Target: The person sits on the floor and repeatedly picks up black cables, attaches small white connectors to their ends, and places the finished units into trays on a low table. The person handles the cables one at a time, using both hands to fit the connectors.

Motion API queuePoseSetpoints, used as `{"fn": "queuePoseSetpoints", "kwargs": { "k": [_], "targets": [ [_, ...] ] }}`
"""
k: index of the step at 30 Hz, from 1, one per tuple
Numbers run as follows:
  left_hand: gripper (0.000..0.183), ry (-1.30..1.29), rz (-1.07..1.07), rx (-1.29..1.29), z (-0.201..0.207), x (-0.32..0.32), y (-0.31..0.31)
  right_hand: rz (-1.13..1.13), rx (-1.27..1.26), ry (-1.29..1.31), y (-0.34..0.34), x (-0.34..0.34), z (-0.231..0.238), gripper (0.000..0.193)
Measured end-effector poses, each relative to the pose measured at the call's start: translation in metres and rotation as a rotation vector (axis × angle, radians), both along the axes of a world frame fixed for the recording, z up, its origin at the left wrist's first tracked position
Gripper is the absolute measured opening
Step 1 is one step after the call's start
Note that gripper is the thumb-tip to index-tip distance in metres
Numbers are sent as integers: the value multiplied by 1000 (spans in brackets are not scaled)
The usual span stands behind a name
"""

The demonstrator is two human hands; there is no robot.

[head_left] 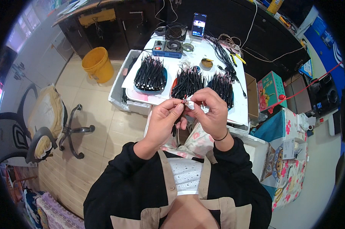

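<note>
I am observing the left hand (163,120) pinching wires (185,99), the right hand (212,110) gripping a white piece (190,105); cable bundles (187,81) are lying toward twelve o'clock on the bench (239,110).

Black cable (185,101), red wire (185,97) at tip; white scrap (190,104) beside.

The green-and-red carton (270,91) carries printed characters.
</note>
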State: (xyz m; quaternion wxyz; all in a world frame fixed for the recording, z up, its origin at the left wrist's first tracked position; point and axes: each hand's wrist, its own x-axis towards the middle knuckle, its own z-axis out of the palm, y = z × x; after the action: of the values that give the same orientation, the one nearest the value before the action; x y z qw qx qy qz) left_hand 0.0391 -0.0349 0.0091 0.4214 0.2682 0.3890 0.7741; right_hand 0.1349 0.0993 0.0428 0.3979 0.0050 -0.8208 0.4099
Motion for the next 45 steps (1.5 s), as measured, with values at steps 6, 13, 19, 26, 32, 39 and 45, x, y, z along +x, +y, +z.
{"fn": "queuePoseSetpoints", "kwargs": {
  "k": [6,13,19,26,32,39,45],
  "targets": [
    [18,-57,-45,78,-5,1,0,317,-689,-23,-2,-3,-25,12],
    [17,-2,-78,4,-5,4,-3,572,-1236,-167,2,6,-25,26],
    [17,28,-130,16,-3,3,-3,669,-1229,-222,9,9,-26,23],
    [17,26,-66,-39,-10,8,0,700,-1361,-241,5,9,-39,25],
    [18,-13,-107,-77,-14,3,0,630,-1323,-281,7,11,-42,35],
    [16,-18,-119,-97,-14,2,3,662,-1393,-235,7,4,-48,36],
    [16,110,-67,-100,-14,-1,3,381,-1219,-270,9,4,-48,21]
  ]
}}
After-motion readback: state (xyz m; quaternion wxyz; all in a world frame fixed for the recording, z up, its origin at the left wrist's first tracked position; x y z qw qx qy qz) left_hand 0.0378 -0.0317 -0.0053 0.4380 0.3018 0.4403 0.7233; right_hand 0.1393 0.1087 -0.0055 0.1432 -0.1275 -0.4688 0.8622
